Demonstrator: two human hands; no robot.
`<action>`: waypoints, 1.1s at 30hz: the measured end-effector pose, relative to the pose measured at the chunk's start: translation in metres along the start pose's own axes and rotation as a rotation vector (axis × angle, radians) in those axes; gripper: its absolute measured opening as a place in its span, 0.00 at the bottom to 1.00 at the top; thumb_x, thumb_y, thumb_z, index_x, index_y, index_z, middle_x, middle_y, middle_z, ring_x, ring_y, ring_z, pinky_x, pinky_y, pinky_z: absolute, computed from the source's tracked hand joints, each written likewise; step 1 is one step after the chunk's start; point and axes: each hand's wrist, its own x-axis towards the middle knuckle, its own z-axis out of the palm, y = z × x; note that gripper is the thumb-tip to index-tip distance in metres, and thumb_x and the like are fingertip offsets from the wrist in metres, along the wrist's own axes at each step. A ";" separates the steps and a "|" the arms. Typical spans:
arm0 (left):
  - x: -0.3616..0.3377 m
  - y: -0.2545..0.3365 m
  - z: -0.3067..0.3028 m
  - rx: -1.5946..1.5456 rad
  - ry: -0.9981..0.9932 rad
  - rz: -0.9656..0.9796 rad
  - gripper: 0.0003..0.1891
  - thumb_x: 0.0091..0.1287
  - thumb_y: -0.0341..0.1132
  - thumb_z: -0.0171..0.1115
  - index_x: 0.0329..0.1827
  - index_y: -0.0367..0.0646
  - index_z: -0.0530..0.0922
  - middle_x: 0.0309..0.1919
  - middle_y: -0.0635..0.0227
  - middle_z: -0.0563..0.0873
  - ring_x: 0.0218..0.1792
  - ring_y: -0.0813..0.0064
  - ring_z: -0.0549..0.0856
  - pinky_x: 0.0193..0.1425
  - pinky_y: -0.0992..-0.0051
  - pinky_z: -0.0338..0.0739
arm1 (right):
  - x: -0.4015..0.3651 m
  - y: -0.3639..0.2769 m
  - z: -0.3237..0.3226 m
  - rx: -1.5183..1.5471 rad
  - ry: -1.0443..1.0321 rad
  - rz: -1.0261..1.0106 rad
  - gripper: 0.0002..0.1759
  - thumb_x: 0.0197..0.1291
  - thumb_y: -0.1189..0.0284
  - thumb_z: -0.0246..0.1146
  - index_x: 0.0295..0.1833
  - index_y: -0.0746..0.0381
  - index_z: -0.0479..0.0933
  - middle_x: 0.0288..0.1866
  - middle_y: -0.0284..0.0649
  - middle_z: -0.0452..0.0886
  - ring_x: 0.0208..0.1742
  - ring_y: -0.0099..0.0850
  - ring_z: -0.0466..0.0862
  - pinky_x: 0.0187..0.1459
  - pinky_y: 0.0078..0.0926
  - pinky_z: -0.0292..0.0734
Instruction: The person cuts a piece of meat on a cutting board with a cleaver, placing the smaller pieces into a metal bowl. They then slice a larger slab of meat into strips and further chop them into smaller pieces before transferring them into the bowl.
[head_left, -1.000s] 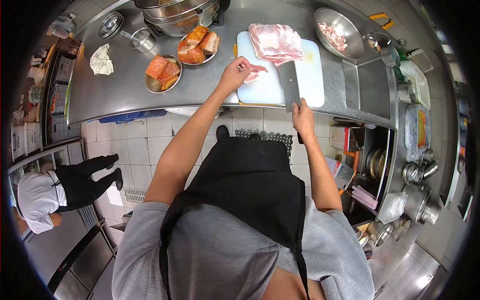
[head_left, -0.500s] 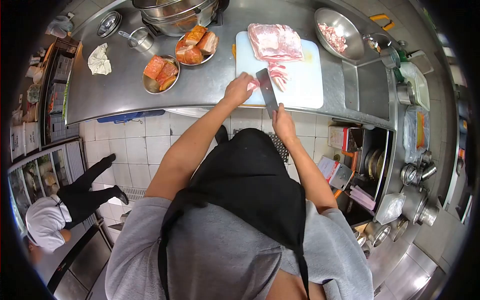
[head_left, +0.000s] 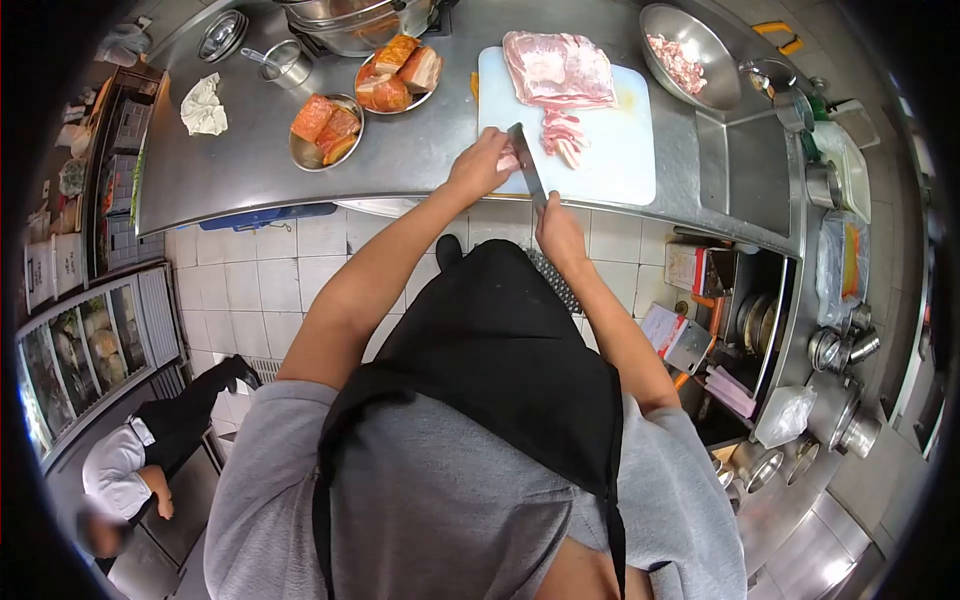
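My right hand [head_left: 559, 232] is closed round the handle of a cleaver [head_left: 528, 168], whose blade points away from me over the left part of a white cutting board [head_left: 625, 165]. Against the blade's left side, my left hand [head_left: 481, 163] grips a small piece of raw meat [head_left: 509, 158], its fingers bent over it. Just right of the blade lie cut meat strips [head_left: 564, 137]. Behind them a large raw slab [head_left: 560, 70] rests on the board. The cleaver's lower edge is hard to see.
Two bowls of browned meat chunks [head_left: 325, 127] [head_left: 397, 78] stand left on the steel counter [head_left: 245, 165]. A crumpled cloth [head_left: 204, 106] and a metal cup [head_left: 287, 68] are farther left. A bowl of chopped meat [head_left: 722, 75] stands back right, near a sink [head_left: 755, 165]. A co-worker [head_left: 120, 475] is lower left.
The cleaver and my right hand have shifted slightly left, closer to my left hand. The blade is seen more edge-on. The co-worker has moved lower in view, and the whole view has shifted slightly.
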 end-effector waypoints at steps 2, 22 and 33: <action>0.015 -0.004 0.007 0.030 -0.031 0.027 0.18 0.64 0.36 0.72 0.55 0.44 0.79 0.52 0.59 0.81 0.49 0.50 0.86 0.54 0.56 0.82 | 0.011 -0.002 -0.016 0.016 -0.014 -0.002 0.15 0.77 0.68 0.57 0.57 0.68 0.70 0.36 0.64 0.85 0.40 0.65 0.86 0.42 0.62 0.79; 0.018 0.008 0.006 -0.031 0.066 -0.060 0.18 0.60 0.32 0.72 0.53 0.41 0.80 0.51 0.56 0.81 0.47 0.50 0.86 0.55 0.55 0.81 | 0.012 -0.021 -0.012 -0.070 -0.053 -0.017 0.13 0.78 0.69 0.49 0.56 0.68 0.68 0.33 0.65 0.84 0.41 0.65 0.87 0.45 0.65 0.78; 0.004 -0.012 0.026 -0.066 0.131 -0.101 0.10 0.62 0.34 0.72 0.44 0.40 0.85 0.45 0.56 0.84 0.45 0.51 0.86 0.52 0.57 0.81 | -0.017 0.007 -0.066 0.311 0.013 0.148 0.16 0.78 0.65 0.57 0.58 0.68 0.71 0.35 0.66 0.84 0.34 0.67 0.84 0.35 0.59 0.77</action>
